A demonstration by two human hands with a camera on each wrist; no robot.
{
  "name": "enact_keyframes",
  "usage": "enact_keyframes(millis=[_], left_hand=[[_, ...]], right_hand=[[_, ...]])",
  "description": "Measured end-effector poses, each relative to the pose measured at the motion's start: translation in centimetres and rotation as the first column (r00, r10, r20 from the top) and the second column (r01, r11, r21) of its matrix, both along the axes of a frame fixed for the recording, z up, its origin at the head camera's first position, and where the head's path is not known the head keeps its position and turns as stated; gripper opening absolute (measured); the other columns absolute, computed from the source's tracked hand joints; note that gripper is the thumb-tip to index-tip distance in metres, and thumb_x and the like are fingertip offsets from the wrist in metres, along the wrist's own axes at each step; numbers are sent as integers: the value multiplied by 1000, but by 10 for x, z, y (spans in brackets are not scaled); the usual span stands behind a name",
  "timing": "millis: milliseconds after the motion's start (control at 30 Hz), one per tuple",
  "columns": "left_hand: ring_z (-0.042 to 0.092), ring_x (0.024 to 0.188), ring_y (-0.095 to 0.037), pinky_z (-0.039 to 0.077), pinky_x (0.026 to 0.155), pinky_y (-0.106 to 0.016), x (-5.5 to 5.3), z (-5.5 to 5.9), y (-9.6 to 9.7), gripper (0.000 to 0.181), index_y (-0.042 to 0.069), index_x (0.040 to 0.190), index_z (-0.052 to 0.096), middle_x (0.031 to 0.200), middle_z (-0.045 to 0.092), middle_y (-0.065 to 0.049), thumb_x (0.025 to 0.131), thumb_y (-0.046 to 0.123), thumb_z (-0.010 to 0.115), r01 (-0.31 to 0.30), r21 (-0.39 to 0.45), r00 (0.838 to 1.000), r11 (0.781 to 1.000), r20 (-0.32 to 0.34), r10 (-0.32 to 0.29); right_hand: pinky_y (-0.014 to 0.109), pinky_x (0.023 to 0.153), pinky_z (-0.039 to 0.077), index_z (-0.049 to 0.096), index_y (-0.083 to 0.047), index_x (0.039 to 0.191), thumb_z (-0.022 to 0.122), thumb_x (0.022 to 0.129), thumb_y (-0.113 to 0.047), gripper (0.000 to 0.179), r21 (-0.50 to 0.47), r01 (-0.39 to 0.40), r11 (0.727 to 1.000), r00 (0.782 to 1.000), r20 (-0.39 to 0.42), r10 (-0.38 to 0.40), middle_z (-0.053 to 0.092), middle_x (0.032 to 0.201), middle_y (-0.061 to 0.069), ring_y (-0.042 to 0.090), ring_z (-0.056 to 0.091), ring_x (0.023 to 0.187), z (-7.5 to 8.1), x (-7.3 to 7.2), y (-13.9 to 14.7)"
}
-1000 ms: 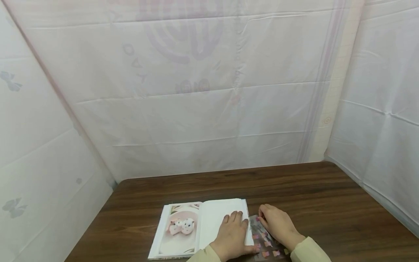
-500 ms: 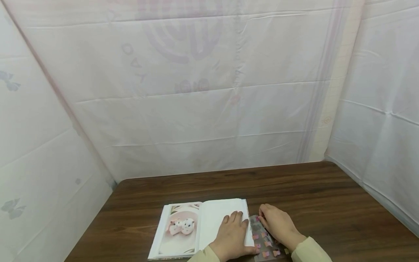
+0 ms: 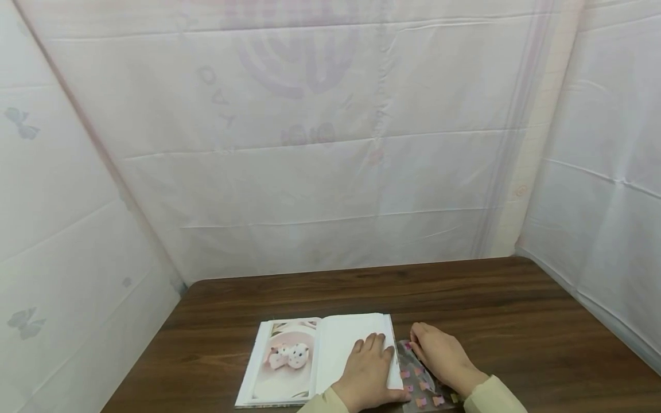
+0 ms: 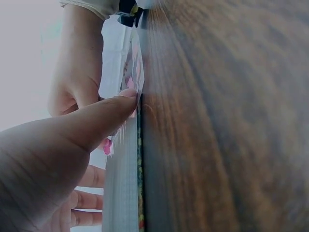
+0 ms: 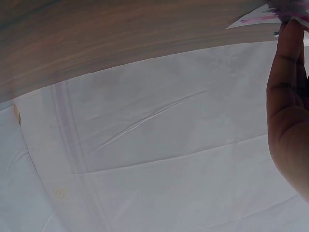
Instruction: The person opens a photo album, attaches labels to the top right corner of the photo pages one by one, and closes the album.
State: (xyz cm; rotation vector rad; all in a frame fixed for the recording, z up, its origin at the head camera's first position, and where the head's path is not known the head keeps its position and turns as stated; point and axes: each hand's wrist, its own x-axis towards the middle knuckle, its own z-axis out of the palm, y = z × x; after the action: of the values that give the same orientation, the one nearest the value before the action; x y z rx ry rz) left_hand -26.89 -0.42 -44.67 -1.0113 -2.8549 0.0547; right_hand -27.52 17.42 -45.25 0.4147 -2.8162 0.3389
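Head view showed an open book [image 3: 317, 358] lying flat near the front edge of a dark wooden tabletop [image 3: 490, 310], with a picture of two small white figures on its left page and a blank white right page. The left hand [image 3: 368, 373] lay palm down on that blank page, fingers straight and together, its thumb reaching off the page's right edge onto a clear sticker sheet [image 3: 420, 381] dotted with small pink and orange stickers. That sheet lay on the tabletop touching the book's right side. The right hand [image 3: 441, 355] rested over the sheet's far right part, fingers gently bent with the tips at a pink sticker near the sheet's top corner; whether they pinched it could not be told. Left wrist view showed the thumb [image 4: 99, 121] pressed flat against the sheet's edge beside the page stack. White cloth [image 3: 310, 172] with faint pink print walled the tabletop on three sides.
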Motion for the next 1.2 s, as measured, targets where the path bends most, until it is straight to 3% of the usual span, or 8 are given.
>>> enact_keyframes(millis=[333, 700, 1200], left_hand=[[43, 122, -22, 39, 97, -39, 0, 3, 0, 86, 13, 123, 54, 132, 46, -9, 65, 77, 50, 1, 4, 1000, 1000, 13, -1], [42, 122, -21, 39, 97, -38, 0, 4, 0, 86, 14, 123, 54, 132, 46, -9, 65, 78, 49, 3, -4, 1000, 1000, 10, -3], [42, 122, -22, 39, 98, -39, 0, 3, -1, 87, 14, 124, 53, 133, 45, -8, 65, 78, 49, 1, -3, 1000, 1000, 28, -1]], right_hand=[[11, 47, 34, 49, -18, 78, 61, 84, -22, 14, 14, -21, 1000, 1000, 6, 21, 45, 71, -14, -2, 36, 56, 0, 0, 2], [12, 49, 37, 49, -17, 80, 60, 85, -20, 13, -10, -111, 994, 994, 1, 111, 45, 73, -12, -3, 37, 59, 2, 0, 6], [12, 48, 37, 51, -15, 83, 57, 86, -20, 9, -169, -106, 980, 985, 114, 126, 50, 71, -9, -6, 37, 46, 5, -1, 13]])
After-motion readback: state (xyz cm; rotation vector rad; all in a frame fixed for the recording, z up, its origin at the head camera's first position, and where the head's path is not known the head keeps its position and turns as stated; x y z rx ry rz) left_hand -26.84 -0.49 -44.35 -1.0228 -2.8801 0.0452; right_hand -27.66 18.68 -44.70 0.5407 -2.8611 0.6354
